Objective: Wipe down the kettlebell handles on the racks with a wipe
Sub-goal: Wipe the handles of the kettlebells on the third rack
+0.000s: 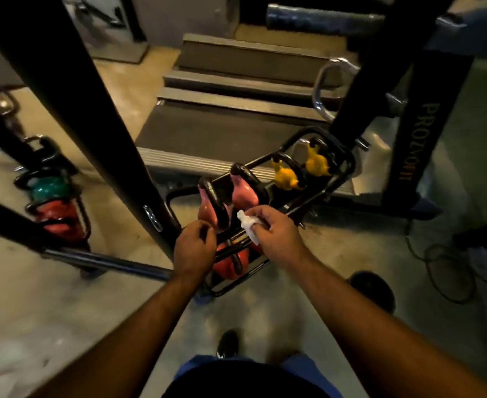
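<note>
Head view: my right hand [273,229] pinches the white wipe [248,226] just beside the pink kettlebell [212,206] on the black rack [316,196]; my left hand [193,247], fingers curled (grip unclear), hovers near its handle. Glossy concrete floor [64,297], steps [230,90] behind.

The person's forearms are bare, with no sleeves showing. They wear blue shorts [299,366], a dark top [250,380] and a glossy black shoe [227,344].
</note>
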